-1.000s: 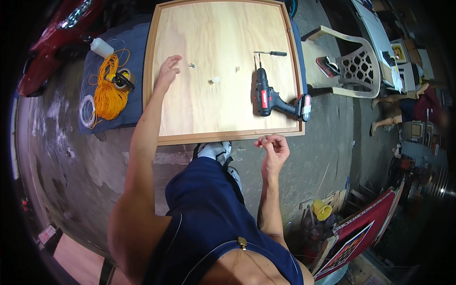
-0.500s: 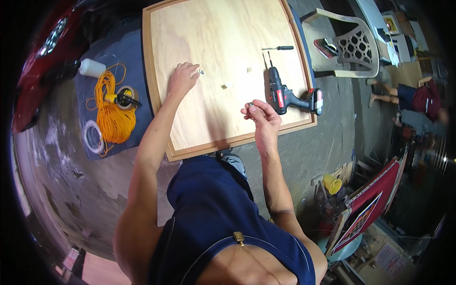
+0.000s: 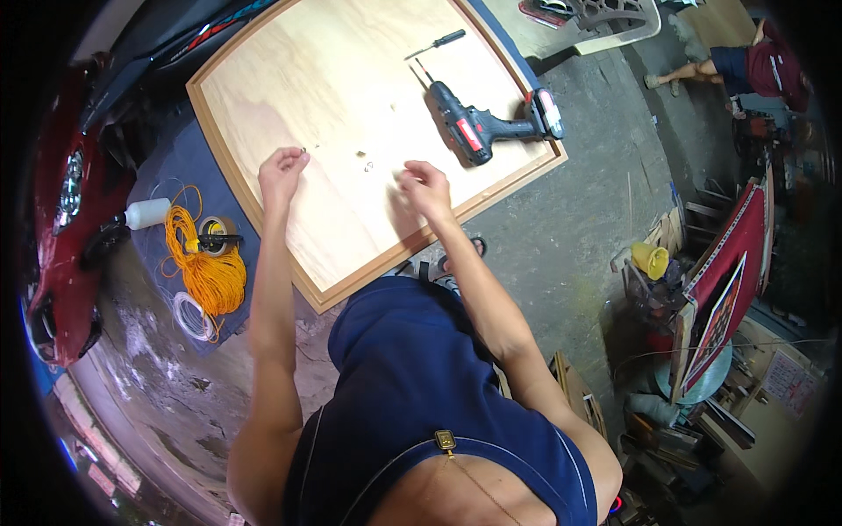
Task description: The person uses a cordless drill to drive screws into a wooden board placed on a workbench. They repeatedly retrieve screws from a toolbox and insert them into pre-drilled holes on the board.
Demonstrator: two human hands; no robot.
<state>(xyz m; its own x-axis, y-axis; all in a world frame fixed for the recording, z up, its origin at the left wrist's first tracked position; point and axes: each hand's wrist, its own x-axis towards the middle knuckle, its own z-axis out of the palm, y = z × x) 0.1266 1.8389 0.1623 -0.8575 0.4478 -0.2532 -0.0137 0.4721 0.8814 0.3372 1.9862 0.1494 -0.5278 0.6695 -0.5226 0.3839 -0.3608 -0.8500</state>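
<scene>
Fingers (image 3: 285, 155) over pale, grained plywood (image 3: 303, 66)

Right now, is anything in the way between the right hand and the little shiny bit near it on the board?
Nothing visible is. Only bare board shows between the right hand and the little shiny bit. The drill lies off to the hand's right, not in between.

Panel (image 3: 307, 88) smooth wood; drill (image 3: 474, 124) mostly matt plastic.
</scene>
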